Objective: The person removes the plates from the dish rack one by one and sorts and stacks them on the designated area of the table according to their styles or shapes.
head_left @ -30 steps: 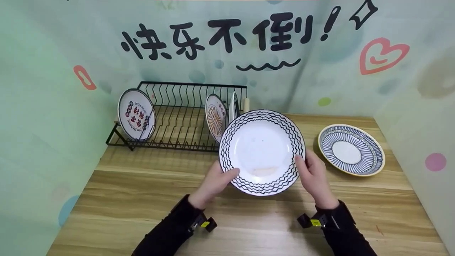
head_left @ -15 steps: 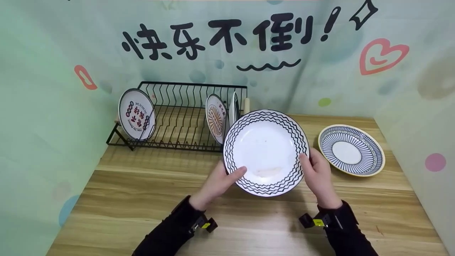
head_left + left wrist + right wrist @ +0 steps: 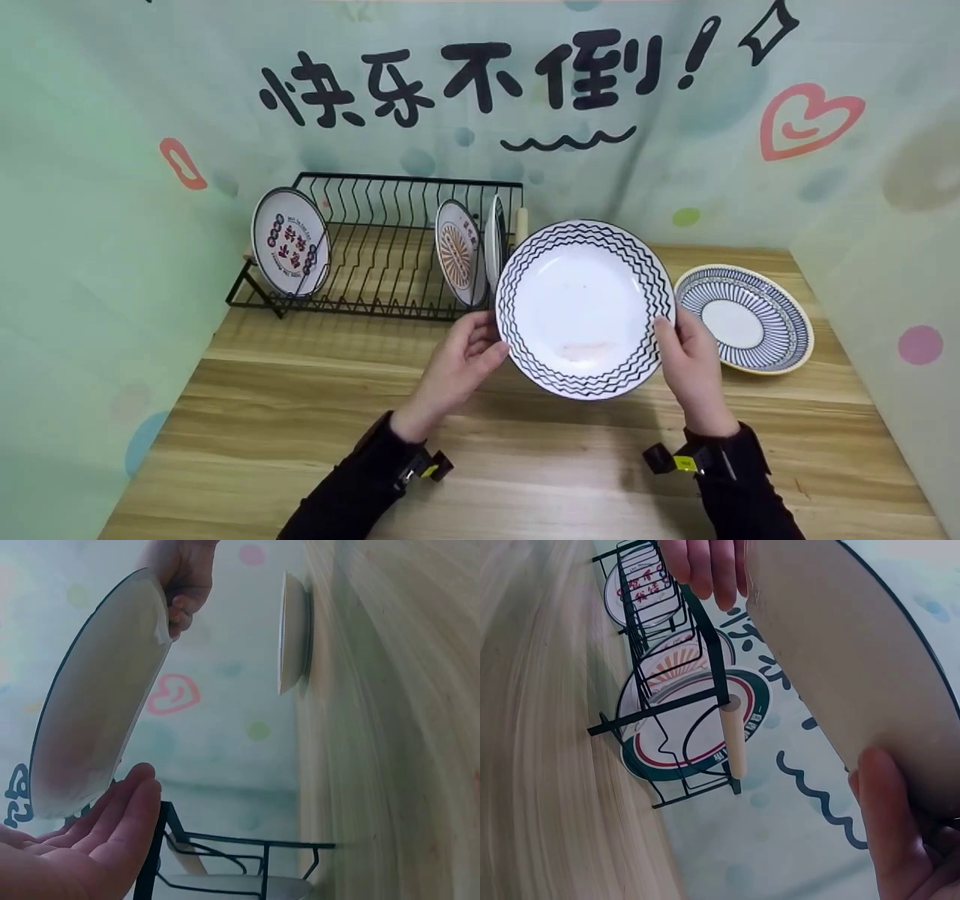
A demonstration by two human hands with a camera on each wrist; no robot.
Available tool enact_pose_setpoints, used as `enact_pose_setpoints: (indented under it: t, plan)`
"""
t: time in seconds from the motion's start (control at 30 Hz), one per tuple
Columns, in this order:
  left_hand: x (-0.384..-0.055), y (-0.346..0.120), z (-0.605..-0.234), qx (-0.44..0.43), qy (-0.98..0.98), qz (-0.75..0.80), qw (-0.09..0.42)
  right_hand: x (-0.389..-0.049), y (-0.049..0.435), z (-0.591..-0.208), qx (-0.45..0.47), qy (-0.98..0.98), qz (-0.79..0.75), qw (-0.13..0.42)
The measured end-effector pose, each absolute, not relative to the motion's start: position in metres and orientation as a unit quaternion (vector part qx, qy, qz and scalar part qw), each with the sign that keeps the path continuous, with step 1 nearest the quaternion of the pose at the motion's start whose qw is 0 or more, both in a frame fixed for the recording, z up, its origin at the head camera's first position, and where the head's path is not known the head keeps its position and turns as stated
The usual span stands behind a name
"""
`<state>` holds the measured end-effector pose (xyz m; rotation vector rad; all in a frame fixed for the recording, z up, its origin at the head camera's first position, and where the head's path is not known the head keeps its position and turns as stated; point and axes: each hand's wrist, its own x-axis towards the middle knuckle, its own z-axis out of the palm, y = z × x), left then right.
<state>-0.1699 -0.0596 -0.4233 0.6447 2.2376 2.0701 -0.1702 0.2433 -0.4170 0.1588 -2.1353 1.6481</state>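
A white plate [image 3: 585,300] with black zigzag lines round its rim is held up above the table, its face towards the head camera. My right hand [image 3: 694,364] grips its right edge, thumb on the front rim and fingers behind. My left hand [image 3: 450,367] is at the lower left edge, fingers loosely extended and thumb tip right at the rim. In the left wrist view that hand's fingers [image 3: 112,832] are nearly straight beneath the plate's edge. The plate's pale underside [image 3: 847,652] shows in the right wrist view, with right-hand fingers [image 3: 885,810] against it.
A black wire dish rack [image 3: 375,307] stands at the back left. It holds a plate with red characters [image 3: 291,241], an orange-patterned plate [image 3: 456,253] and a plate seen edge-on [image 3: 493,244]. A blue-striped dish [image 3: 733,321] lies on the wooden table [image 3: 300,397] at the right.
The zigzag plate has moved to the right and slightly away, carried by the right hand. The left thumb has come off the plate's face to its edge, and the left fingers have loosened.
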Motion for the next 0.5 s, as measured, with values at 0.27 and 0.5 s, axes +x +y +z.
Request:
enact_pose_setpoints:
  t: [0.27,0.5]
  plan:
    - [-0.171,-0.068,-0.419,0.21,0.76,0.615,-0.021,-0.174,0.252,-0.417,0.027,-0.76,0.62,0.194]
    - [-0.176,-0.076,-0.413,0.219,0.78,0.583,-0.065,-0.178,0.259,-0.418,-0.002,-0.761,0.619,0.194]
